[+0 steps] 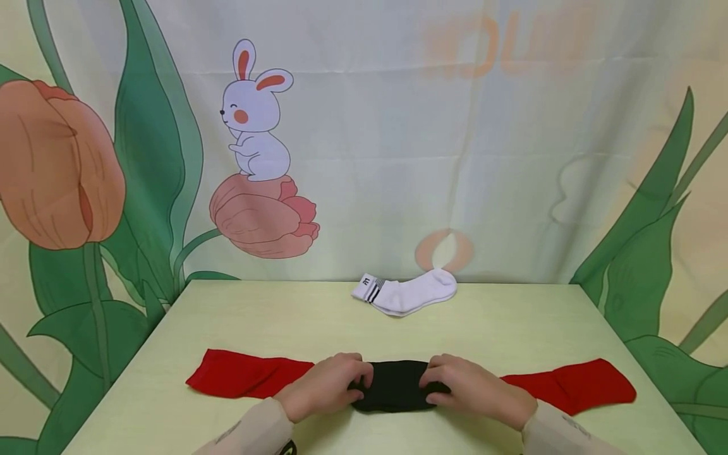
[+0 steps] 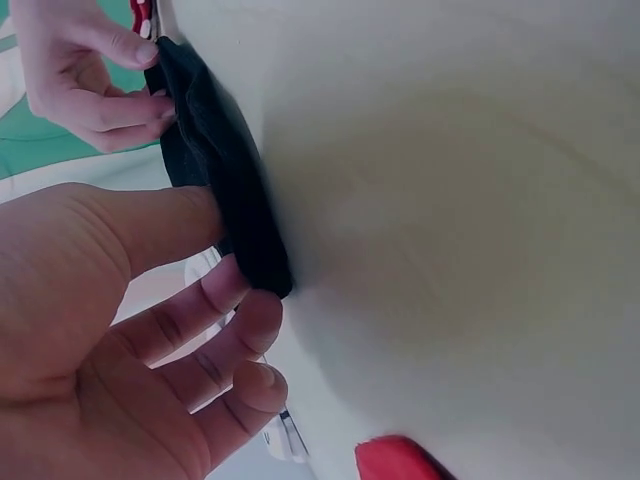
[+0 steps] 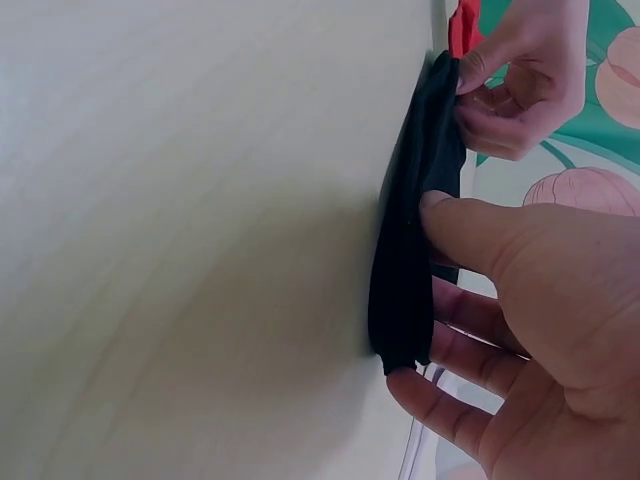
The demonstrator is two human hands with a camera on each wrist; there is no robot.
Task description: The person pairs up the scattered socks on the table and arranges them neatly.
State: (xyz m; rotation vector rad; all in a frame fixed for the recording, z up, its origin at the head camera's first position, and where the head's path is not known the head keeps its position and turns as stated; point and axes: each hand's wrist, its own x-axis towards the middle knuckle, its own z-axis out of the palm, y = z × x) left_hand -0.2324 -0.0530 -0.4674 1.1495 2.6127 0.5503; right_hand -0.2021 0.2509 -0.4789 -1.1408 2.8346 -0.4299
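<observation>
A black sock (image 1: 396, 385), apparently folded into a short bundle, lies crosswise near the front of the table. At its left end my left hand (image 1: 327, 382) pinches the cloth between thumb and fingers. My right hand (image 1: 478, 387) grips the other end, thumb on the near side and fingers behind. Both wrist views show the black cloth's edge (image 2: 240, 210) close above the tabletop; whether it touches is unclear. Past my left hand lies a red sock (image 1: 244, 374), partly hidden by it. Another red sock (image 1: 586, 384) lies beyond my right forearm.
A pair of white socks (image 1: 418, 294) with dark stripes lies at the table's back edge. The pale tabletop (image 1: 273, 322) meets a hanging cloth (image 1: 364, 158) printed with a rabbit, tulips and leaves.
</observation>
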